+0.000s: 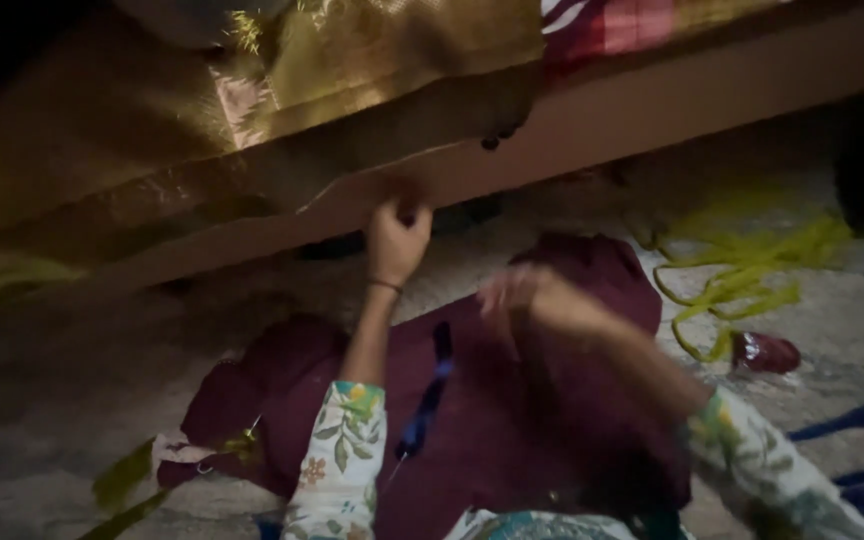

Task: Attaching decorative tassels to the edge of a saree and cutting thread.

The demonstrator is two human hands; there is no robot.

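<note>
Pinching the gold cloth's [252, 110] edge, the left hand [395, 240] is closed; right hand [527, 295] too blurred to tell.

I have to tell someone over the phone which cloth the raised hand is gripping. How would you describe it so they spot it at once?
Start at the long pale wooden bed edge crossing the top of the view. Draped over it hangs a shiny golden-brown fabric, and the left hand pinches its lower hem where it dips lowest. Unlike the matte maroon cloth on the floor, it glints and hangs.
</note>
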